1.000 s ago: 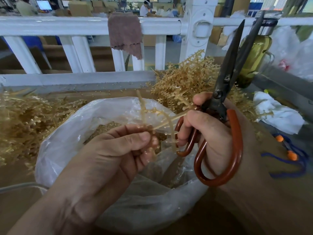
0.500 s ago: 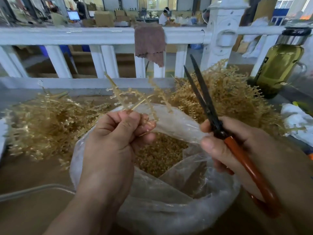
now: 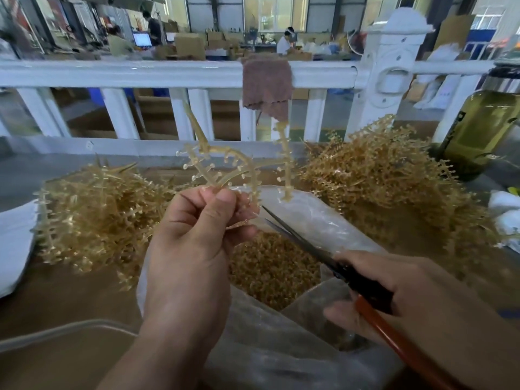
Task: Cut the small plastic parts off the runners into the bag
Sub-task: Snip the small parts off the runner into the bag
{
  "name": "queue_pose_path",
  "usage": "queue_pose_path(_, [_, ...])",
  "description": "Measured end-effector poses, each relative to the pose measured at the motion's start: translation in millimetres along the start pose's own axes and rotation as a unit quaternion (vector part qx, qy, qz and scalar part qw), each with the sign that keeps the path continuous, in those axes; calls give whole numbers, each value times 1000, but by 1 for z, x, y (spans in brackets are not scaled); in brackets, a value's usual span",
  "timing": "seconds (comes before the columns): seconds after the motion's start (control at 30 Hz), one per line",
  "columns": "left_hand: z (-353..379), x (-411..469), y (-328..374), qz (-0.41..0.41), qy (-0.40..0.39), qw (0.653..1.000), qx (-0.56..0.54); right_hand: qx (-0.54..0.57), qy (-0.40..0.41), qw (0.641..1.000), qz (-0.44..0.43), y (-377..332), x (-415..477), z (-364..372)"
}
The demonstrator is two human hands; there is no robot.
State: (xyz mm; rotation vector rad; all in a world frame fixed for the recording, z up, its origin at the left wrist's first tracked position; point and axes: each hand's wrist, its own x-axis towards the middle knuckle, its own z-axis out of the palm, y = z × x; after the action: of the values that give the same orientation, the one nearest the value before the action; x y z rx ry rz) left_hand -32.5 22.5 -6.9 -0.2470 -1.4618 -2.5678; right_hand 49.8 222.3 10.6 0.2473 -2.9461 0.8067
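The left hand (image 3: 194, 237) pinches a branched runner (image 3: 225, 164) above the open bag (image 3: 309, 212) while the right hand (image 3: 394, 291), gripping the scissors (image 3: 298, 240), holds their slightly parted blades just beside the left hand, a branch apparently yet to be fed between them.

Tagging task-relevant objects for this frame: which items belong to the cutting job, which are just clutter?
In the job: runner pinched in left hand; scissors in right hand; bag with cut parts; left pile and right pile of runners.
Lying about: brown cloth on railing; green bottle; white rags.
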Motion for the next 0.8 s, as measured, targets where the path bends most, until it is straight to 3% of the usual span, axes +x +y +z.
queue_pose_path(0.3, [0, -3, -4, 16, -53, 998, -5, -22, 35, 999, -15, -3, -1, 2])
queue_pose_path(0.8, [-1, -2, -10, 14, -49, 999, -6, -38, 63, 997, -35, 3, 1, 7])
